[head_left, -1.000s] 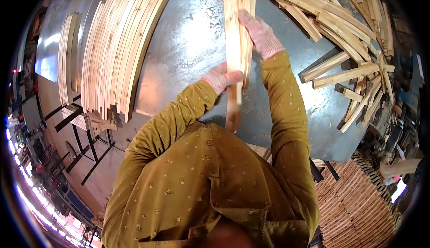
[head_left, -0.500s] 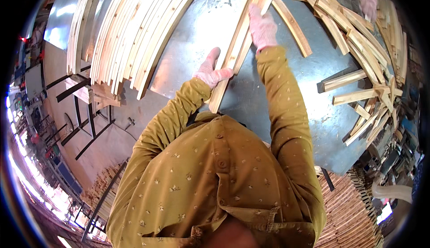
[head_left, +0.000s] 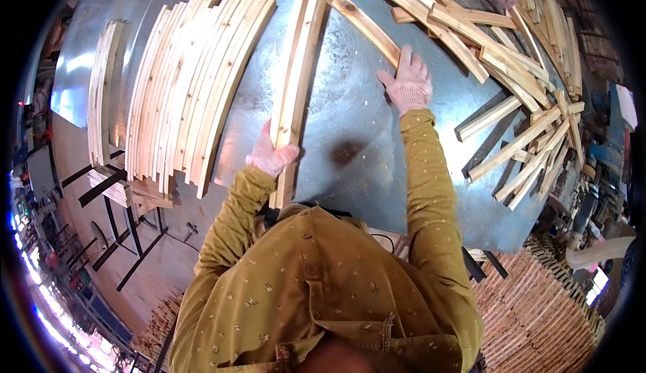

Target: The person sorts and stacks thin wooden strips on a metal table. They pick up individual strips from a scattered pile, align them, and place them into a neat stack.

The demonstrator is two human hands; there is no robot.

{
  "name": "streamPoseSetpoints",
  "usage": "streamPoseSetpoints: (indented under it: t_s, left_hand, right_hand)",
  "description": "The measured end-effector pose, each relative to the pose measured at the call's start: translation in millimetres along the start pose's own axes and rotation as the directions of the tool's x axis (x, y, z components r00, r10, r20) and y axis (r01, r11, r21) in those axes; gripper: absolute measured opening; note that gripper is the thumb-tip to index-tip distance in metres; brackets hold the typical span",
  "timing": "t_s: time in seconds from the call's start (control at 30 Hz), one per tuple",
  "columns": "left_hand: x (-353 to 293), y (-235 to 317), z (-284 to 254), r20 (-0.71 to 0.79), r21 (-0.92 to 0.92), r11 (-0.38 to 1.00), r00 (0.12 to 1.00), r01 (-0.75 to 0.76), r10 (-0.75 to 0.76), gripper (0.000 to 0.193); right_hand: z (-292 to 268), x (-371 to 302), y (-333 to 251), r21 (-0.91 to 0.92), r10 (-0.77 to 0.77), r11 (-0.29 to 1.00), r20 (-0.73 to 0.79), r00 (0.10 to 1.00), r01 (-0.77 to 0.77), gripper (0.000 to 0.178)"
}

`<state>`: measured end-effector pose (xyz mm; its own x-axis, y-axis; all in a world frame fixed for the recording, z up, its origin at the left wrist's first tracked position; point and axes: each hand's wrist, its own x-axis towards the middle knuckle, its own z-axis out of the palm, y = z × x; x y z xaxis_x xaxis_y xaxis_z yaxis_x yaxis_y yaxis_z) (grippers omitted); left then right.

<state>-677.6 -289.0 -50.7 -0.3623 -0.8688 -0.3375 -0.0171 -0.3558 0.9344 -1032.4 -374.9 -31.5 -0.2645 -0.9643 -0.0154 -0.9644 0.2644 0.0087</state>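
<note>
Left hand (head_left: 271,155), gloved, clamped round the near end of a small bundle of wood slats (head_left: 299,77) at centre frame, bundle running up toward the top edge. Right hand (head_left: 406,85), gloved, released from that bundle since a moment ago; now open and flat, fingers spread, at upper right of centre, touching a long slat (head_left: 363,23) at the edge of the loose heap. Bundle swung from a slant back to near upright in the frame, lying just right of the sorted stack (head_left: 192,83); judged as one batch being laid aside while more is reached for. Loose heap of slats (head_left: 511,77) across upper right, criss-crossed. Smaller stack (head_left: 104,90) at upper left. Tabletop (head_left: 356,144) of grey sheet metal, scuffed, one dark stain near centre. Below, at lower right, further slats (head_left: 538,306) piled on the floor; dark metal frames (head_left: 121,238) at lower left.
</note>
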Motion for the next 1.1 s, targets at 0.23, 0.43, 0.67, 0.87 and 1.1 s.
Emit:
streamPoseSetpoints:
  t_s: [0.23, 0.43, 0.67, 0.87, 1.1]
  left_hand:
    - [-37, 16, -66, -0.364, 0.815, 0.531, 0.918, 0.232, 0.157, 0.073]
    - [-42, 21, -63, -0.378, 0.889, 0.399, 0.854, 0.227, 0.358, 0.067]
    - [-44, 59, -77, -0.182, 0.982, 0.052, 0.852, 0.18, 0.49, 0.077]
    - [-45, 39, -74, -0.272, 0.943, -0.1, 0.909, 0.317, 0.317, 0.083]
    - [-6, 61, 17, -0.083, 0.907, 0.394, 0.855, -0.148, 0.512, 0.085]
  right_hand:
    - [0, -41, -20, 0.688, -0.337, -0.145, 0.641, 0.689, -0.711, 0.06]
    - [14, -132, -95, 0.79, -0.368, -0.285, 0.433, 0.823, -0.543, 0.042]
    - [-30, -147, -262, 0.555, -0.466, 0.83, 0.744, 0.479, -0.054, 0.04]
    - [-30, 12, -144, 0.379, -0.497, 0.83, 0.171, 0.851, 0.409, 0.063]
    - [-33, 207, -8, -0.204, -0.208, 0.959, -0.027, 0.978, 0.198, 0.119]
